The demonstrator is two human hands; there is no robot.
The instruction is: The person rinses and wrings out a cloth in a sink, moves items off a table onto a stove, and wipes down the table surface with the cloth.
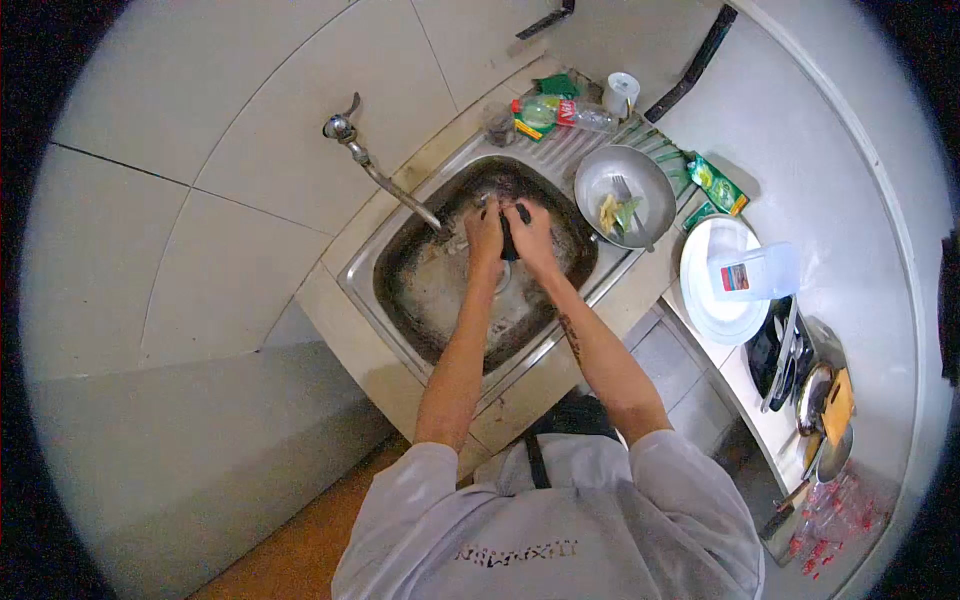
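Over the metal sink point(415, 320), both hands are close together around a black object point(509, 236), whose exact kind I cannot make out. My left hand point(485, 235) has its fingers curled on the object's left side. On the other side, my right hand point(531, 232) is closed on the same object. The faucet point(385, 180) reaches over the sink's left part, with its spout left of my left hand. A round metal pan point(640, 166) rests on the drainboard to the right, holding a fork and some yellow and green scraps.
A plastic bottle point(580, 115), a glass point(498, 122), a white mug point(621, 90) and a green scouring pad point(556, 86) stand behind the sink. At right are a green box point(718, 183), a white plate point(700, 290), a clear container point(775, 272) and cutlery point(784, 350).
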